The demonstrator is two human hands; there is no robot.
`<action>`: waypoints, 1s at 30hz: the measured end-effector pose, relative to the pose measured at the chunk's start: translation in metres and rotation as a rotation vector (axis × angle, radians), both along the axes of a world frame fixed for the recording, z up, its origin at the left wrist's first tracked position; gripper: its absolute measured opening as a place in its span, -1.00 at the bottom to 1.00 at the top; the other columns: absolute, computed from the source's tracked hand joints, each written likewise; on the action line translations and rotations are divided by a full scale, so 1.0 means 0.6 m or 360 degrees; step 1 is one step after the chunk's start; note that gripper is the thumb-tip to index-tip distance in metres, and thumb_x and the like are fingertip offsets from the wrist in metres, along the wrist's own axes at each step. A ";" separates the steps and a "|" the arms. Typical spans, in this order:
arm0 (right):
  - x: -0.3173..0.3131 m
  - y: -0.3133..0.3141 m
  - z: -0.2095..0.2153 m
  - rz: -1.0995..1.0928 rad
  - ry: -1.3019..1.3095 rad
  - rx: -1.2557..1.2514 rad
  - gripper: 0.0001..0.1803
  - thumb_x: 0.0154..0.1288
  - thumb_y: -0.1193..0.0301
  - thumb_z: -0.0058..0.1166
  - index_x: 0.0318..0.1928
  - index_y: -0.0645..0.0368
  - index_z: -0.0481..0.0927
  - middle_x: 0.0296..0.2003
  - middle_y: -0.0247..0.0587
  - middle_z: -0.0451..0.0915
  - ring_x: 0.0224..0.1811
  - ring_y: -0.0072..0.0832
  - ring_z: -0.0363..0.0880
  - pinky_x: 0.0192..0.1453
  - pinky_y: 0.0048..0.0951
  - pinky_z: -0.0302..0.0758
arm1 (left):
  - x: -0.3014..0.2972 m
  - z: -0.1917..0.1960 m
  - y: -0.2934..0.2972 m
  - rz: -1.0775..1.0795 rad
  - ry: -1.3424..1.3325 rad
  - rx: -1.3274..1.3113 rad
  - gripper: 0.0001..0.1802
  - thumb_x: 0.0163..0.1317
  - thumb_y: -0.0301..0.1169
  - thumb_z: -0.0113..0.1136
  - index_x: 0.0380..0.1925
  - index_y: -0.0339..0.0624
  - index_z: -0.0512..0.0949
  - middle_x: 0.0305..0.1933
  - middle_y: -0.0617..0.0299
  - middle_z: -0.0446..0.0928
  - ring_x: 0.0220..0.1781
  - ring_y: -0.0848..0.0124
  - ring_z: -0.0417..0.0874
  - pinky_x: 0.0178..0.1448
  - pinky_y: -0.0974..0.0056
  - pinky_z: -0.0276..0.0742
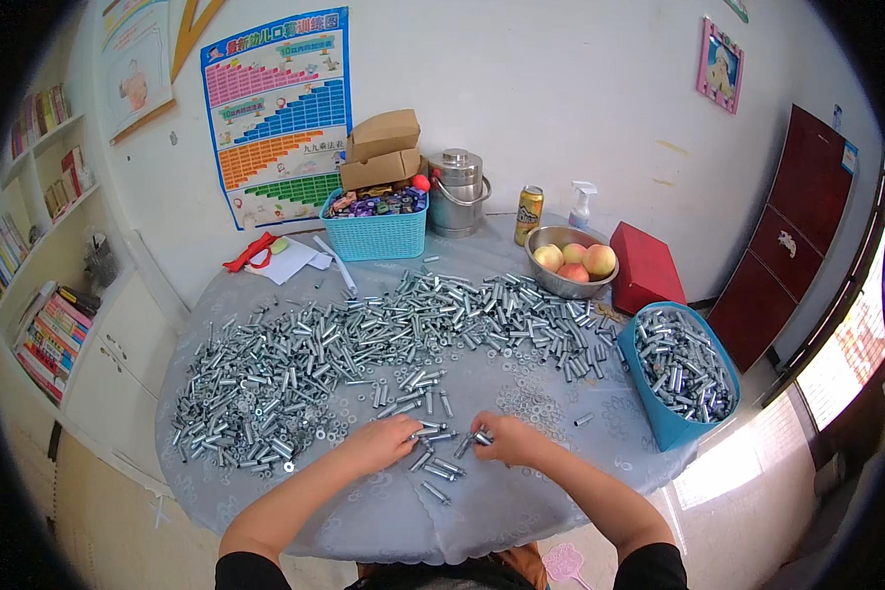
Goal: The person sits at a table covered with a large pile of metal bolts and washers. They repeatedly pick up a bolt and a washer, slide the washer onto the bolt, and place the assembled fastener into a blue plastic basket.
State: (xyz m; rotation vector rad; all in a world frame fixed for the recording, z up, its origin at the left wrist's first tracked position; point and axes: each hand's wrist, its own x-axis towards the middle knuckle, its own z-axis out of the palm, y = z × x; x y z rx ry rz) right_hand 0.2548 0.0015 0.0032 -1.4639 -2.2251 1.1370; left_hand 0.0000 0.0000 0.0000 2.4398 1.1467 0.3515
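Observation:
A broad heap of silvery sleeve anchor bolts [364,339] spreads over the cloth-covered table [334,526]. Near the front edge, between my hands, lies a small loose group of the same bolts [442,470]. My left hand [385,442] is closed, its fingertips at a bolt on the group's left side. On the other side my right hand [507,439] pinches a bolt [482,438] between thumb and fingers. Flat washers [529,403] are scattered just beyond my right hand, with more washers [329,423] beyond my left forearm. Fingertips of both hands are partly hidden.
At the right edge stands a blue bin [669,413] full of anchor bolts, beside a red box [647,265]. Farther back are a steel bowl [570,287] of peaches, a can [528,216], a spray bottle [582,204], a metal pot [456,197] and a turquoise basket [376,239].

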 end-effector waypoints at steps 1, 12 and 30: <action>-0.010 -0.006 0.007 0.0020 -0.0071 -0.0015 -0.65 0.02 0.35 0.09 -0.12 0.09 0.43 -0.47 -0.07 0.58 -0.48 -0.24 0.58 -0.41 -0.19 0.46 | 0.000 0.002 0.000 -0.0014 0.0043 0.0018 -0.75 0.11 -0.36 0.01 -0.20 -0.17 0.42 -0.27 0.07 0.43 -0.18 0.11 0.51 -0.14 0.12 0.45; -0.038 0.019 -0.032 0.0413 -0.0506 0.0708 -0.71 -0.07 0.36 0.10 -0.26 0.12 0.46 -0.52 -0.05 0.54 -0.45 -0.11 0.54 -0.37 -0.14 0.45 | 0.015 -0.006 0.012 -0.0175 0.0392 0.0272 -0.88 0.12 -0.38 0.02 -0.38 -0.17 0.41 -0.35 0.09 0.42 -0.24 0.13 0.51 -0.21 0.09 0.44; 0.245 0.008 0.096 -0.1062 0.0489 0.0463 -0.69 0.05 0.29 0.18 -0.24 0.22 0.54 -0.61 -0.25 0.50 -0.55 -0.55 0.45 -0.42 -0.47 0.41 | 0.259 0.101 0.114 0.0144 -0.0716 -0.0894 -0.74 0.17 -0.20 0.11 -0.37 -0.19 0.47 -0.63 0.36 0.35 -0.69 0.59 0.32 -0.66 0.43 0.25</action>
